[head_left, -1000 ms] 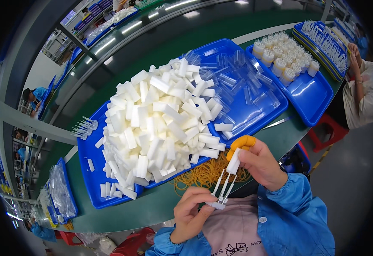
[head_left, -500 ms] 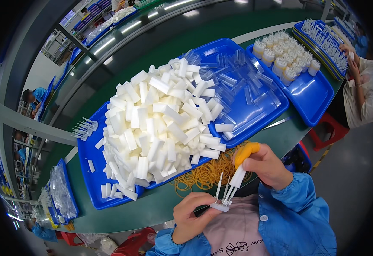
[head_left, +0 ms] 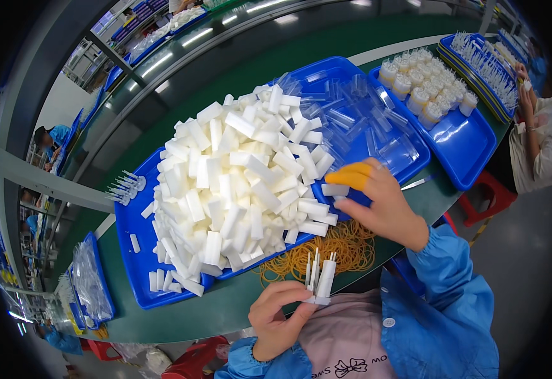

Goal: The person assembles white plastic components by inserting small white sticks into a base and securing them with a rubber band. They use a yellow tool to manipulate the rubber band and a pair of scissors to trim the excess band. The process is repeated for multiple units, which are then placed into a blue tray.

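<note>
My left hand (head_left: 281, 316) pinches a white plastic base (head_left: 317, 300) with thin upright pins (head_left: 314, 268). One white foam block (head_left: 327, 278) stands on some of those pins, their tips showing above it. Farther up, my right hand (head_left: 382, 199), in yellow-orange finger covers, has its thumb and fingers closed around another white foam block (head_left: 334, 189) at the near rim of a blue tray. To its left rises a large heap of white foam blocks (head_left: 238, 183).
Clear plastic sleeves (head_left: 377, 120) lie in the blue tray (head_left: 408, 158) behind my right hand. Yellow rubber bands (head_left: 320, 256) are piled before the heap. A right-hand tray (head_left: 459, 145) holds finished-looking white assemblies (head_left: 424, 88). Another person (head_left: 534, 132) sits at far right.
My right hand has left the base and moved up to the foam block at the tray rim. The block it held now sits lower on the pins. My left hand shifted slightly left.
</note>
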A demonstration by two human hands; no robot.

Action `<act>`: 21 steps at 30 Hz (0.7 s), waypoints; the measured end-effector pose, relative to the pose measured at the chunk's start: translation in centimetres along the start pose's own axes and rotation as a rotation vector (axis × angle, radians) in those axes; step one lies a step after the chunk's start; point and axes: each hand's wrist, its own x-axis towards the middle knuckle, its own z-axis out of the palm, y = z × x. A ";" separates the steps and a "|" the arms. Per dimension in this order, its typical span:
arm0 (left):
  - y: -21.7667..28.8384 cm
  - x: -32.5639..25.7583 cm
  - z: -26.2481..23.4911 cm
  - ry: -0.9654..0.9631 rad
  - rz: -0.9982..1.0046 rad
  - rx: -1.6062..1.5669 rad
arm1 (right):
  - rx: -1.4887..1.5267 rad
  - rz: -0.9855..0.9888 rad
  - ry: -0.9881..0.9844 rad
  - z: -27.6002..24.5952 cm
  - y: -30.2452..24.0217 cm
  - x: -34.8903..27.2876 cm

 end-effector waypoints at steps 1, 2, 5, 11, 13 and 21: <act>-0.1 0.0 0.1 0.013 -0.004 -0.003 | -0.090 -0.004 -0.054 0.7 0.5 0.4; -0.2 0.0 0.1 0.026 -0.008 -0.006 | -0.181 -0.007 -0.107 1.3 0.9 0.6; -0.3 -0.1 0.1 0.032 -0.045 -0.030 | -0.217 -0.041 -0.077 1.9 0.9 0.9; -0.4 0.4 -0.5 -0.051 0.140 0.101 | 0.746 0.376 0.043 -0.5 -1.8 -1.0; -0.4 0.8 -0.3 -0.084 0.217 0.116 | 1.165 0.582 -0.008 -1.2 -2.1 -2.3; 0.3 1.2 0.3 -0.095 0.275 0.153 | 1.416 0.638 -0.063 -0.4 -3.2 -3.6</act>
